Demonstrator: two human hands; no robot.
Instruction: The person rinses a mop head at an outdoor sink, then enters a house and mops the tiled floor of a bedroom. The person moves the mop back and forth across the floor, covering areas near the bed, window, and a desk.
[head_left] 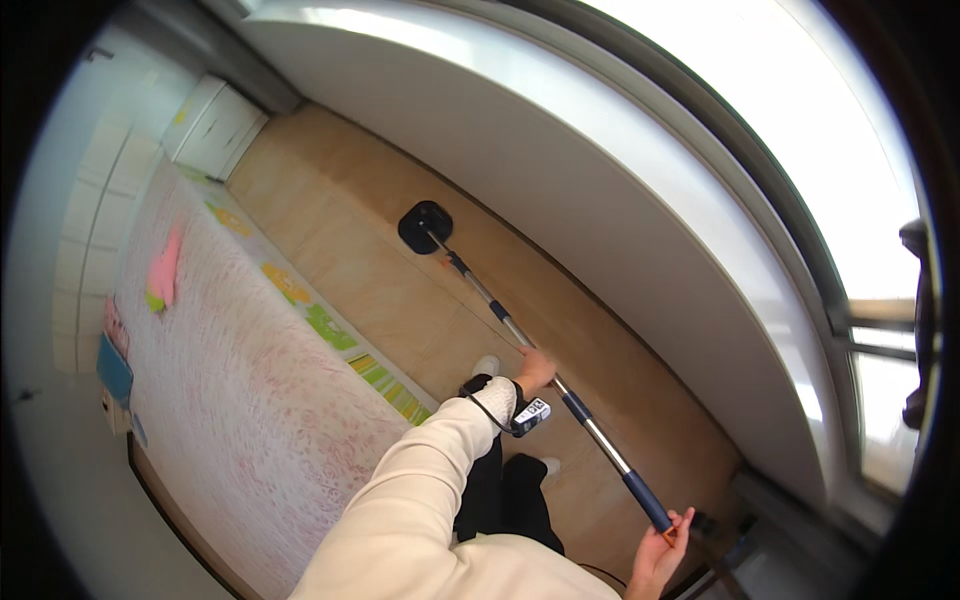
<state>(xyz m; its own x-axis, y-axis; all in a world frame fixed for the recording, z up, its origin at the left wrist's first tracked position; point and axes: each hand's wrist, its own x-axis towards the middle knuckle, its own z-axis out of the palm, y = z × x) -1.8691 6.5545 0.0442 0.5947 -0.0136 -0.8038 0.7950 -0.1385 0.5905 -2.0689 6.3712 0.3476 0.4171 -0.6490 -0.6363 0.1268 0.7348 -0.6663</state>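
Observation:
A flat mop with a square black head point(426, 227) rests on the tan floor by the wall under the window. Its jointed pole point(602, 437), silver with dark blue sleeves, slants from the head down toward my lower right. Around the middle of the pole, my left hand point(536, 369) is closed. At the far end of the blue handle point(647, 502), my right hand point(663, 553) holds the tip, with a finger or two sticking out past it. A small grey-and-white device point(531, 417) is strapped at my left wrist.
A bed with a pink-patterned white cover point(250, 390) stands along my left, with a pink soft toy point(165, 268) on it. The low white wall point(600, 190) bounds the right side. A white cabinet point(215, 130) stands at the far end. My white shoes point(487, 366) are near the pole.

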